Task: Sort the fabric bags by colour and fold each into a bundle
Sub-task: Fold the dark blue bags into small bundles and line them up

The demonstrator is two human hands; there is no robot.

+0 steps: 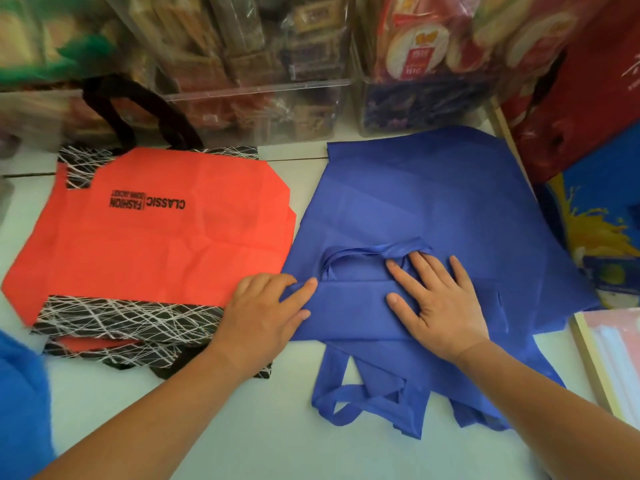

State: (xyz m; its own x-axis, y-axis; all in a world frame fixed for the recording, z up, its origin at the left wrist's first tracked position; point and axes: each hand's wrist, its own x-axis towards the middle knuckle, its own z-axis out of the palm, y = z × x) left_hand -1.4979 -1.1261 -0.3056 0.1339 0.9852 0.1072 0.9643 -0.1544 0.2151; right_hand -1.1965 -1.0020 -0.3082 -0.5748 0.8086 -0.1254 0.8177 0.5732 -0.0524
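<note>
Blue bags [433, 202]: stacked flat on the right half of the white table [242, 427], near edge folded up into a band, handles [330, 372] trailing toward the near table edge. Right hand [440, 299]: palm down on the folded band, fingers straight and spread apart, fingertips reaching a loose handle loop [363, 252]; presses the cloth, grips nothing. Left hand [266, 306]: at the band's left end, fingers curled, forefinger on top, thumb at the fold, pinching the blue cloth. Orange bags [156, 244]: flat on the left half, just beside the blue stack, edges meeting by the left hand; black print upside down, black-and-white scribbled trim [121, 317] along near and far edges, black handles [162, 109] standing up at the far side. Behind: clear boxes [259, 64] of packaged goods. Far right: red bag [571, 98]. Near left corner: fuzzy blue cloth [20, 393].
</note>
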